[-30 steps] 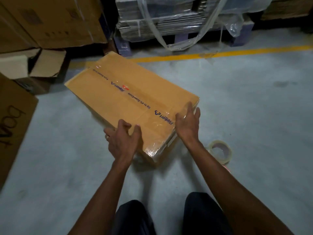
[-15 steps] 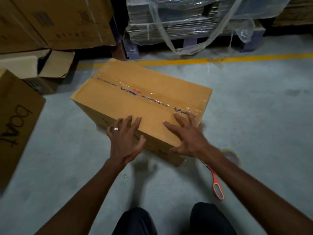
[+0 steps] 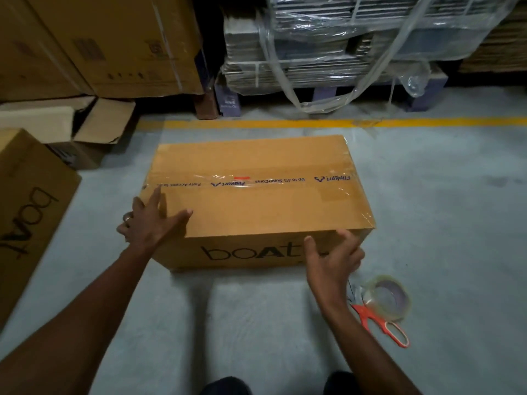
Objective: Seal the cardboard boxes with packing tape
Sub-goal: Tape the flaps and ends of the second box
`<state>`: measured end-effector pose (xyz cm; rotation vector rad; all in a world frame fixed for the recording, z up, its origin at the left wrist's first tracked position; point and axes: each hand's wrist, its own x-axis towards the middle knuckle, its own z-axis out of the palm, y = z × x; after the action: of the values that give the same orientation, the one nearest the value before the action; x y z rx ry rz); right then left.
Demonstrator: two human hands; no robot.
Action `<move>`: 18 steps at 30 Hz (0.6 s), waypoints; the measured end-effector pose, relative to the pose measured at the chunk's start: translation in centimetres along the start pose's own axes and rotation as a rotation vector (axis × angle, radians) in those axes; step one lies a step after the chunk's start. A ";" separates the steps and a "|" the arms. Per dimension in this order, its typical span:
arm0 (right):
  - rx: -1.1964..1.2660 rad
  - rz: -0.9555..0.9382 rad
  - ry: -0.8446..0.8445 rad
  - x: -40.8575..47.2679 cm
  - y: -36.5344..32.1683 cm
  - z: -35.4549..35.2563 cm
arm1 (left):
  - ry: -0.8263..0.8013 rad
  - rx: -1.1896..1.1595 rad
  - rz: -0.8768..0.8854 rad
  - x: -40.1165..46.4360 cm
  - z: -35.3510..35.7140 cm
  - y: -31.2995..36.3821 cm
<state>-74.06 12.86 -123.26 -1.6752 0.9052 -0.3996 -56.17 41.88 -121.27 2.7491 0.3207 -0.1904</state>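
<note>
A brown cardboard box (image 3: pixel 256 206) printed "boAt" lies square on the grey floor, with a strip of clear printed tape (image 3: pixel 251 182) running along its top seam. My left hand (image 3: pixel 151 223) lies flat with spread fingers on the box's near left corner. My right hand (image 3: pixel 330 260) hovers in front of the box's near right face, fingers loosely bent and holding nothing. A roll of clear packing tape (image 3: pixel 389 297) lies on the floor to the right of that hand, with orange-handled scissors (image 3: pixel 382 326) beside it.
Another "boAt" carton (image 3: pixel 25 212) stands at the left, with an open carton (image 3: pixel 85 129) behind it and big cartons (image 3: pixel 99 44) stacked at the back left. A pallet of flattened cardboard in plastic wrap (image 3: pixel 356 44) sits beyond a yellow floor line (image 3: pixel 313 123).
The box has turned from a diagonal position to lie square to me, its "boAt" side now facing me. My right hand has come off the top and hangs by the front face.
</note>
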 end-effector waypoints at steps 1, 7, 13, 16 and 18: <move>0.091 0.118 -0.084 -1.1 -0.4 1.3 | 0.002 0.015 -0.012 0.4 -0.2 -0.3; 0.041 0.222 -0.302 -1.2 -3.0 6.8 | -0.004 0.011 -0.132 -2.2 -0.6 0.2; -0.103 -0.014 -0.265 6.6 -1.2 4.6 | -0.009 -0.069 -0.003 -11.5 2.8 2.8; -0.124 -0.041 -0.309 9.0 -1.8 2.5 | 0.135 -0.216 0.005 -10.4 2.0 2.8; -0.136 -0.046 -0.297 7.7 -2.3 2.2 | 0.235 -0.336 0.020 -7.0 0.9 2.0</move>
<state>-66.74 8.86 -123.25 -1.8242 0.6860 -0.1161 -62.53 38.33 -120.16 2.4401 0.3510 0.1786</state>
